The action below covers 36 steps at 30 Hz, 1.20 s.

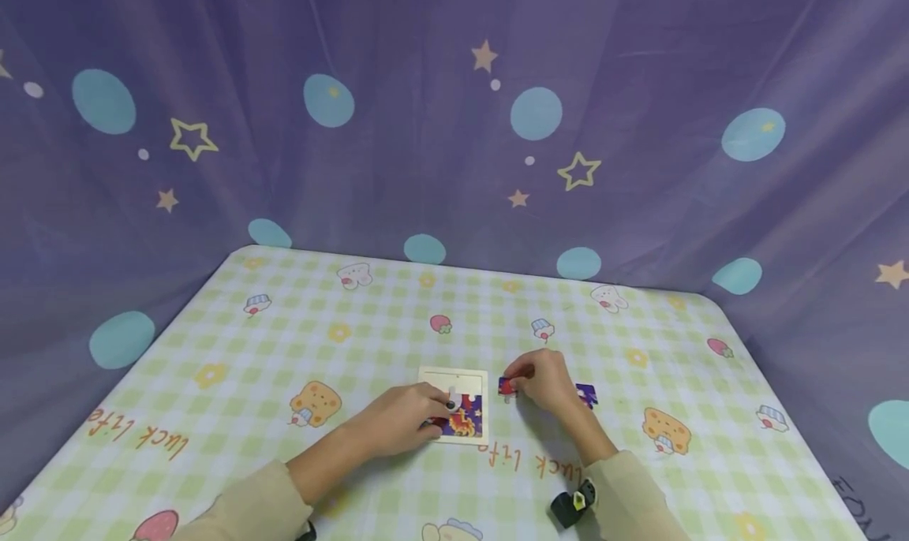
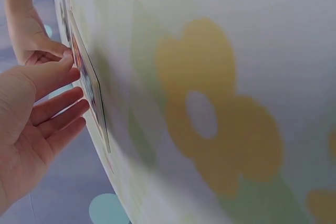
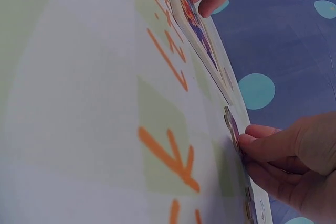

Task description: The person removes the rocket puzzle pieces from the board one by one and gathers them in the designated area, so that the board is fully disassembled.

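A small jigsaw puzzle in a pale wooden tray (image 1: 485,407) lies on the table, with joined purple, red and orange pieces (image 1: 465,421) in its near part and a bare strip along its far side. My left hand (image 1: 405,419) rests over the tray's left side, its loosely bent fingers (image 2: 60,106) touching the puzzle and covering part of it. To the right of the tray, my right hand (image 1: 545,379) pinches a red and purple puzzle piece (image 1: 506,386) between thumb and fingers, low over the cloth. Another purple piece (image 1: 586,395) lies just right of that hand, partly hidden by it.
A green-and-white checked cloth (image 1: 270,336) with printed cartoon figures covers the table. Behind it hangs a purple curtain (image 1: 426,162) with stars and blue ovals. A black strapped device (image 1: 570,507) sits at the right wrist.
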### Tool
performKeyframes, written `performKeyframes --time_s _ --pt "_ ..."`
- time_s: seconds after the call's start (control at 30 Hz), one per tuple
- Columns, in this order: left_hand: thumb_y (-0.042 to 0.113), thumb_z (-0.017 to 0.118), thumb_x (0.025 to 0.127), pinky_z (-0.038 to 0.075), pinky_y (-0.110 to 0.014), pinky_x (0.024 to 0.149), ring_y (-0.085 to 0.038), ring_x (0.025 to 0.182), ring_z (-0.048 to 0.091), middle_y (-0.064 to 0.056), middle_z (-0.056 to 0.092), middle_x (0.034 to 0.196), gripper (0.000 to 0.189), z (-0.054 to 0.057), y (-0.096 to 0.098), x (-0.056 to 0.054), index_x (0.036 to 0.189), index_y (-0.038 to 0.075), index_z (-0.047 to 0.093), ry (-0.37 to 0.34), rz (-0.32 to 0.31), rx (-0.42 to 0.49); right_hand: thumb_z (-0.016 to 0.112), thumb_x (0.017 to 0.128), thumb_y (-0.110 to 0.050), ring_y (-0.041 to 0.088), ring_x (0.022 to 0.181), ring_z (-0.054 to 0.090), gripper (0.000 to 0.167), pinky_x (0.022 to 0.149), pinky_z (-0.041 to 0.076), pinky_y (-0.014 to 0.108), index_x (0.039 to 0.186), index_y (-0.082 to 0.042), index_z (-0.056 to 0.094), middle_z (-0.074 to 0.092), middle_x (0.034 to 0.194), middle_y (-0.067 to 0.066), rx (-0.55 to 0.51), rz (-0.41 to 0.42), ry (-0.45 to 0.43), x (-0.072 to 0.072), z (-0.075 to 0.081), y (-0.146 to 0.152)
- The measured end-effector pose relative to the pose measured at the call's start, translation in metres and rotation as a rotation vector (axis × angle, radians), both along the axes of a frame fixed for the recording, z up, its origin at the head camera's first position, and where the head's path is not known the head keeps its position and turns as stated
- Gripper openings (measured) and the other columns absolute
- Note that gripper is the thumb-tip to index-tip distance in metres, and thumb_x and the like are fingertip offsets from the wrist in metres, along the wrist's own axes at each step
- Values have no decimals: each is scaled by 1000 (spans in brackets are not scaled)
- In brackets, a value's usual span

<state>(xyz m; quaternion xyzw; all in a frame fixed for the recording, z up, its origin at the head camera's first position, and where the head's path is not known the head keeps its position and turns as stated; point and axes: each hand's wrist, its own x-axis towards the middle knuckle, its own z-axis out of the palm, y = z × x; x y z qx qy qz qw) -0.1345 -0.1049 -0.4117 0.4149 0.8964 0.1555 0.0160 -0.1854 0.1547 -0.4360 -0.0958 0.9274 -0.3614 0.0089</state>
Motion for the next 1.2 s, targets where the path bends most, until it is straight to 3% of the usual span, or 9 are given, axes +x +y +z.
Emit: performKeyframes --time_s 0.17,0.47,0.93,1.2 --pt "18 74 89 51 -38 99 -24 115 63 -10 68 123 27 -2 3 3 114 6 74 -45 7 5 79 75 7 10 69 64 18 68 57 28 80 -11 76 71 75 -2 -7 6 8 1 -2 -1" --pt "20 71 91 48 -38 102 -23 120 61 -9 66 126 30 -2 5 6 118 7 72 -52 -4 -18 77 79 6 8 65 64 13 60 55 21 81 -7 75 71 76 1 -50 27 32 7 3 -13" --pt "23 69 93 48 -36 103 -22 126 57 -8 65 130 35 -1 10 9 124 8 70 10 -39 -105 77 80 5 8 67 60 12 62 53 21 87 -4 76 71 78 1 12 253 32 19 11 -34" --pt "27 68 93 52 -38 97 -28 126 57 -8 65 130 37 0 15 10 125 8 69 16 -21 -177 75 80 9 8 68 58 15 63 52 22 88 -3 76 70 80 2 17 301 11 21 14 -39"
